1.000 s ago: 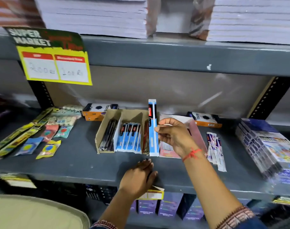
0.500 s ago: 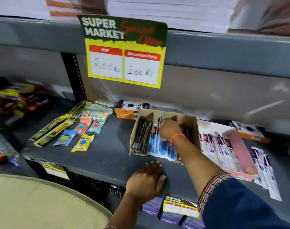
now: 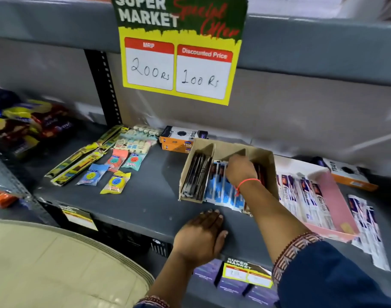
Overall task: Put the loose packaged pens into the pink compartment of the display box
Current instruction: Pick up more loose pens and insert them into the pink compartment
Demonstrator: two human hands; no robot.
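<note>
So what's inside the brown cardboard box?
The brown cardboard box holds dark packaged pens leftmost and blue-carded pens in the middle. The right hand covers the rest.

A yellow and green price sign (image 3: 179, 50) hangs from the upper shelf edge, with "200 Rs" and "100 Rs" written by hand. On the grey shelf (image 3: 127, 203), at the left, lie long yellow packets (image 3: 83, 155), small round items in coloured packets (image 3: 115, 182) and orange-black boxes (image 3: 180, 138). Under the shelf stand purple boxes (image 3: 232, 285). At far left are dark snack packets (image 3: 30, 127)
</note>
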